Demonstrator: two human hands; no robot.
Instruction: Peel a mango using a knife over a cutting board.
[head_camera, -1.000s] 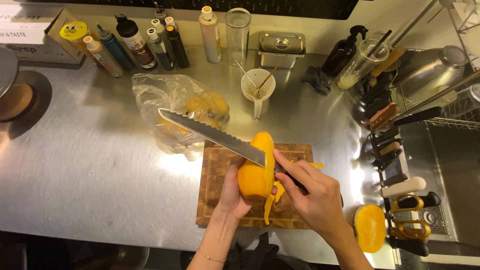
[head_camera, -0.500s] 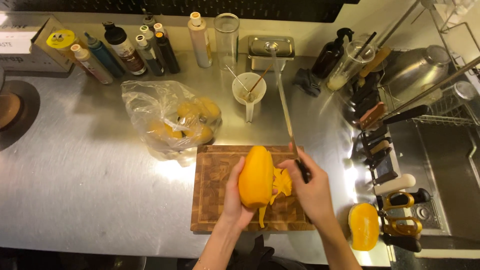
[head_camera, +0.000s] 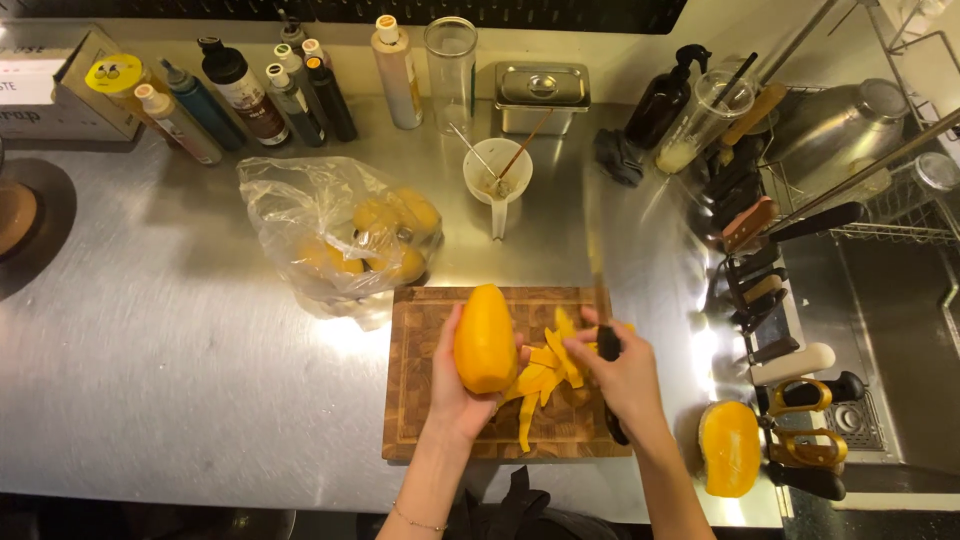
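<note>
At lower centre, the left hand (head_camera: 452, 385) closes around a peeled yellow fruit (head_camera: 485, 338) standing upright on the wooden cutting board (head_camera: 420, 400). The right hand (head_camera: 622, 375) grips a knife (head_camera: 600, 290), blade blurred and pointing up-frame. Yellow peel strips (head_camera: 545, 370) lie between the hands. A plastic bag of fruit (head_camera: 340, 235) rests on the steel worktop (head_camera: 180, 350), upper left of the board.

My knife (head_camera: 598, 270) blade is a motion blur above the board. My left palm hides behind the mango (head_camera: 485, 338). The box (head_camera: 50, 85) at upper left is cut off by the frame's edge.
</note>
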